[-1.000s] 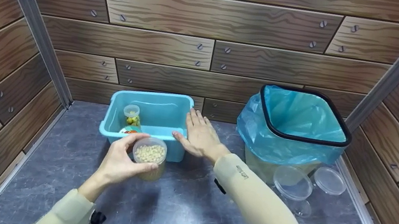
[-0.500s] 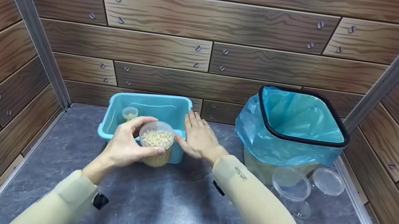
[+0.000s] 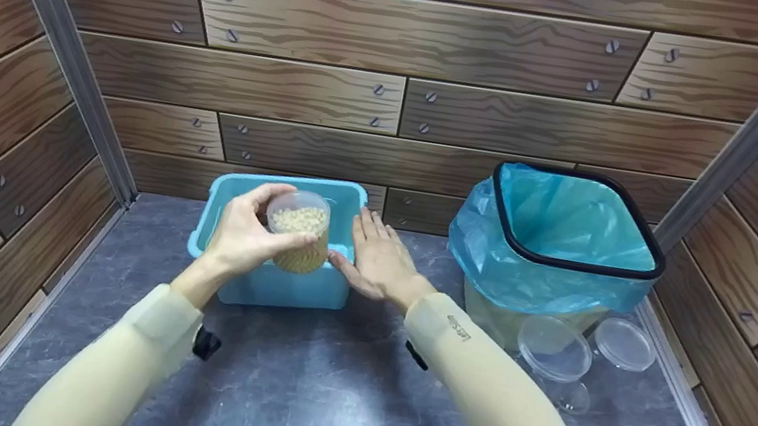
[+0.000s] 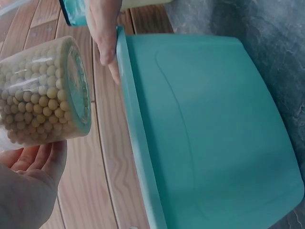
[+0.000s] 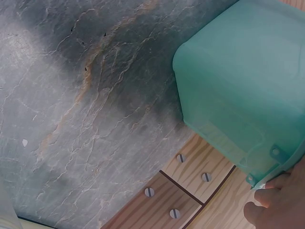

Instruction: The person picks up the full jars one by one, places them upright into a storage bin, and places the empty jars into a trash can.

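My left hand [image 3: 236,240] grips a clear plastic jar [image 3: 301,254] by its side, fingers and thumb round it. Round beige beans fill much of the jar, which hangs over the near rim of a light blue plastic tub [image 3: 284,293]. In the left wrist view the jar [image 4: 43,90] is tilted and its base faces the tub [image 4: 214,119]. With straight fingers, my right hand [image 3: 375,265] rests against the tub's right rim. The right wrist view has those fingers [image 5: 271,195] at the rim. Hand and jar hide most of the tub's inside.
A bin with a blue bag [image 3: 527,280] and black rim [image 3: 574,263] stands at the back right. Clear round plastic containers [image 3: 554,348] are grouped before it. Wood-patterned walls [image 3: 413,38] enclose the dark marbled tabletop [image 3: 319,414] on the left, back and right.
My left hand has raised the jar and carried it forward, from in front of the tub to over its near rim. The right hand has kept its place at the tub's right side.
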`<control>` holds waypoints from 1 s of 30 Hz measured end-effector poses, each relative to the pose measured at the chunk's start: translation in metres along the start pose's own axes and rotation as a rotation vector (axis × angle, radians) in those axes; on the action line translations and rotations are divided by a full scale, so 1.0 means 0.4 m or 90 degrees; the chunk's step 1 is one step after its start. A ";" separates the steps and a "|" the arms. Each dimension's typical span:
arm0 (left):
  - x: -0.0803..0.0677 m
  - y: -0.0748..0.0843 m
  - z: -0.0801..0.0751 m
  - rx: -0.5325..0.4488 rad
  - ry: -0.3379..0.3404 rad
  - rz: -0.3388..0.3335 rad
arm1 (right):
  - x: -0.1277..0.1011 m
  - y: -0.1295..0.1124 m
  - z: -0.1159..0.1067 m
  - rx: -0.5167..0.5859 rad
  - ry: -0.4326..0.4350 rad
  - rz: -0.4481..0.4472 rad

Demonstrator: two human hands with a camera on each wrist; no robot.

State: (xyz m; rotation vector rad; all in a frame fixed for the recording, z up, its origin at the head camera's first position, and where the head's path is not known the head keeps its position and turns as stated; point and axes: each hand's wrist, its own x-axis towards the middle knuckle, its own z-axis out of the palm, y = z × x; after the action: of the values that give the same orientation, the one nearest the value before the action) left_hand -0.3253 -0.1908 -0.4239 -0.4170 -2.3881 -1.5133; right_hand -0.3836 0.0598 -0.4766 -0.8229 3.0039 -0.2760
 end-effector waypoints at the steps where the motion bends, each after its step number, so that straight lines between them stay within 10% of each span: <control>1: 0.007 -0.003 0.001 0.003 0.001 -0.006 | -0.001 0.000 0.000 0.004 0.000 0.000; 30: 0.114 -0.113 0.048 0.079 0.006 -0.182 | 0.005 0.002 0.005 0.018 -0.001 0.009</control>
State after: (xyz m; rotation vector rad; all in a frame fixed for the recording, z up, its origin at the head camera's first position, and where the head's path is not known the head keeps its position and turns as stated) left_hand -0.3863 -0.1878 -0.4516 -0.0398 -2.6040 -1.4596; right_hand -0.3855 0.0591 -0.4787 -0.7979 2.9953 -0.3175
